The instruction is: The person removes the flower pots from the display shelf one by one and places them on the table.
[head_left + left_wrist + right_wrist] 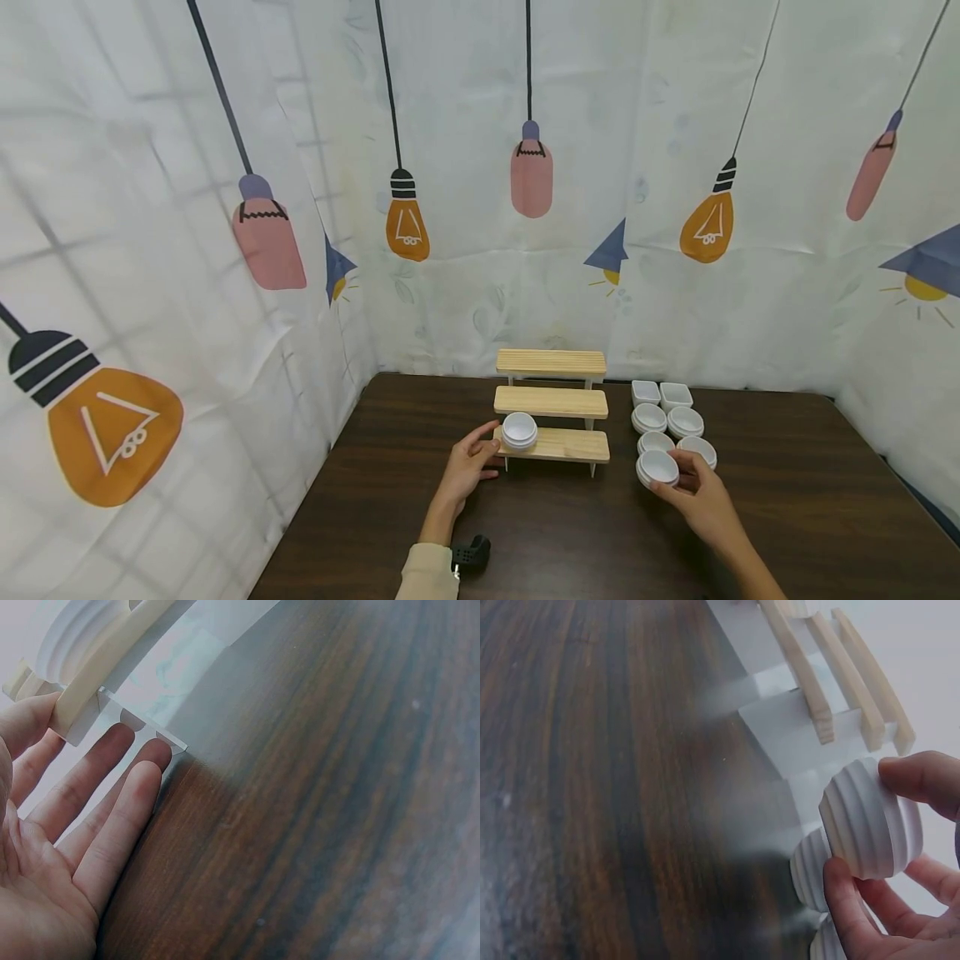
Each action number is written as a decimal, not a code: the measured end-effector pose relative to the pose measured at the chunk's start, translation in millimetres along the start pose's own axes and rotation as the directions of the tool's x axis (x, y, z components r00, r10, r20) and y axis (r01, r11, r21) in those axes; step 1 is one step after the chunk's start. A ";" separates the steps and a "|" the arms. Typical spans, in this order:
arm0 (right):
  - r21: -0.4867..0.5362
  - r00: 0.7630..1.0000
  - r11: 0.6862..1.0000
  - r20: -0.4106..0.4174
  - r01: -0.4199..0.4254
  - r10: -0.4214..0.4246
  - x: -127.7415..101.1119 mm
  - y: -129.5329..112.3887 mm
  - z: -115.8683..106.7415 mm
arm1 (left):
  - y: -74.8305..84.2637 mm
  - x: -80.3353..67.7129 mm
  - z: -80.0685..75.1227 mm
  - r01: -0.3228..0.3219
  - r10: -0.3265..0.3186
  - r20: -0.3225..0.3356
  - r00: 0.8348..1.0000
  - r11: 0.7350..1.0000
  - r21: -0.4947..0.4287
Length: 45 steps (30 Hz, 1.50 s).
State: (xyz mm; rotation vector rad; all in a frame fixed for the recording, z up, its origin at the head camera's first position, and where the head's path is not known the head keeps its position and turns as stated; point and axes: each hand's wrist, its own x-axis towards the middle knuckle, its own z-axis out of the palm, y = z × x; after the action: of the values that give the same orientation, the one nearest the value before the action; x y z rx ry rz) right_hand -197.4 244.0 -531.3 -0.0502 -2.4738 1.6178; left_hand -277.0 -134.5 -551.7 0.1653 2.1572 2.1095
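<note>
A white ribbed bowl (866,817) is pinched between the thumb and fingers of my right hand (703,502), at the near end of a group of white dishes. In the right wrist view its side faces the camera, tilted, with more ribbed bowls (810,870) behind and below. My left hand (465,471) is at the left end of a three-step wooden stand (573,447), its fingers loosely extended. One fingertip meets the board's end in the left wrist view, the others reaching below it. Another white bowl (519,430) sits upright on the lowest step, beside that hand.
Several round white bowls (685,422) stand in two columns right of the stand, with two square white dishes (676,395) at the back. The dark wooden table (570,533) meets a printed cloth backdrop (457,308) behind and at both sides.
</note>
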 end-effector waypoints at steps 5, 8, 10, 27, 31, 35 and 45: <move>-0.039 0.999 0.999 0.021 -0.033 0.034 -1.9 1.1 -3.2 | 0.6 0.2 -0.6 -0.006 0.006 0.003 1.000 1.000 0.006; -0.049 0.999 0.998 0.023 -0.036 0.037 -2.0 2.0 -4.0 | 0.0 0.6 -0.8 -0.008 0.008 0.001 1.000 1.000 0.012; -0.057 0.999 0.998 0.026 -0.042 0.044 -1.9 3.0 -4.4 | -0.6 0.6 -1.0 -0.005 0.005 -0.001 1.000 1.000 0.016; -0.107 0.993 0.991 0.068 -0.085 0.093 -1.7 13.1 -8.6 | 3.6 -3.2 -0.5 -0.002 0.002 0.009 1.000 1.000 0.002; -0.116 0.992 0.990 0.083 -0.085 0.095 -1.9 13.4 -10.0 | 0.0 -1.0 -0.8 -0.002 0.002 0.003 1.000 1.000 0.005; -0.117 0.991 0.990 0.095 -0.081 0.092 -1.3 14.9 -11.0 | 0.3 -1.1 -0.8 0.000 0.000 0.000 1.000 1.000 0.006; -0.125 0.991 0.990 0.101 -0.070 0.083 -0.8 19.5 -12.2 | 2.5 -2.4 -0.2 -0.006 0.006 0.002 1.000 1.000 0.013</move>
State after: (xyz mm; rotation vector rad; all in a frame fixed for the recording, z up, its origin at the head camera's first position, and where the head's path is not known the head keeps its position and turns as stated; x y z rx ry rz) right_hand -195.9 262.9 -544.5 -0.0798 -2.6804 1.5341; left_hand -274.7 -135.1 -549.2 0.1756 2.1732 2.0977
